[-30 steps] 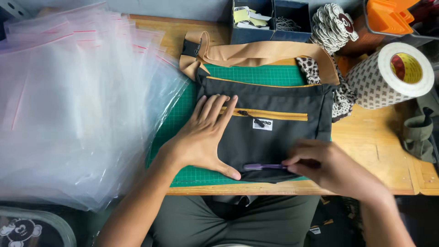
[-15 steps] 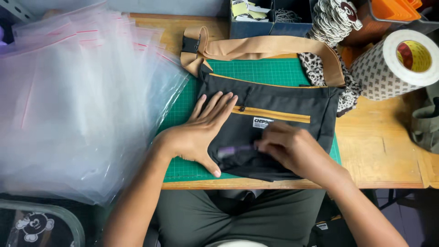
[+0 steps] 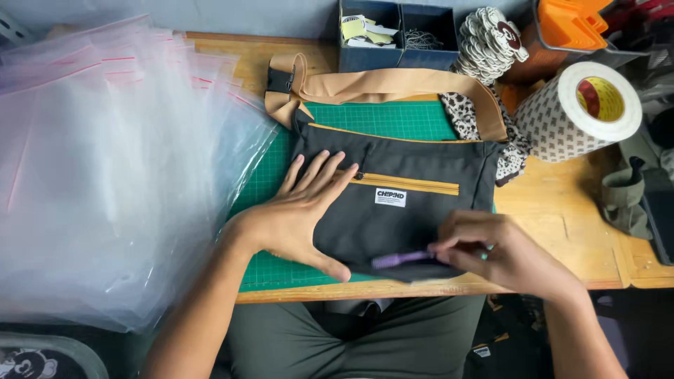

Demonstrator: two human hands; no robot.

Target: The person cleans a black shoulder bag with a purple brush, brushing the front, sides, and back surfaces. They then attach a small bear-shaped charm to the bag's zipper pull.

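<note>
A black fabric bag [image 3: 414,168] with a mustard zip line and a tan strap [image 3: 379,84] lies flat on a green cutting mat [image 3: 393,116]. My left hand [image 3: 298,214] presses flat on the bag's left side, fingers spread. My right hand [image 3: 502,256] is at the bag's lower right edge and grips a small purple tool [image 3: 400,260], whose tip lies on the fabric near the bottom hem.
A big stack of clear plastic zip bags [image 3: 119,168] fills the left of the wooden table [image 3: 562,203]. A large tape roll [image 3: 579,109], leopard-print cloth [image 3: 467,116], blue boxes [image 3: 393,31], a pile of round stickers [image 3: 491,38] and an orange crate [image 3: 569,24] crowd the back right.
My right hand with the purple tool moved from the bag's middle back down to the lower right edge. My left hand stays flat on the bag.
</note>
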